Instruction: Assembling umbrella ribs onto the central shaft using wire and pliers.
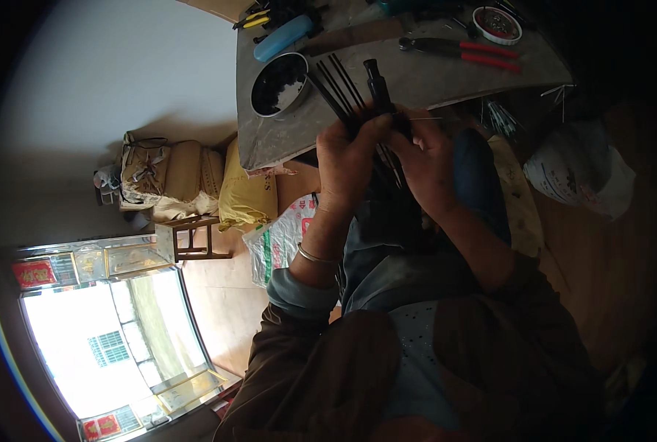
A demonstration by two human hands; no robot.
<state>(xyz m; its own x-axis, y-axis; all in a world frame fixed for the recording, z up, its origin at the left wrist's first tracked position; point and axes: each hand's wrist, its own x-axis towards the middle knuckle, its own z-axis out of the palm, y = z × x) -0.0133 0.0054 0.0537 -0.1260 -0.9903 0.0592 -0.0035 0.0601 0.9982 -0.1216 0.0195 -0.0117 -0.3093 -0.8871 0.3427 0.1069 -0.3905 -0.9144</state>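
My left hand (347,158) and my right hand (425,158) are closed together around a folded black umbrella frame (378,85), its thin dark ribs (337,82) fanning out past my fingers toward the table. A black tube-shaped shaft sticks up between the two hands. A thin wire pokes out beside my right hand. The lower part of the frame is hidden behind my hands and lap. A metal bangle sits on my left wrist.
A grey worktable (431,77) carries a round metal bowl (278,83) of dark bits, red-handled pliers (461,51), a blue tube (283,37), a small round tin (496,23) and yellow-handled cutters (253,20). Filled sacks (168,177), a wooden stool (196,237) and a white bag (578,177) stand around.
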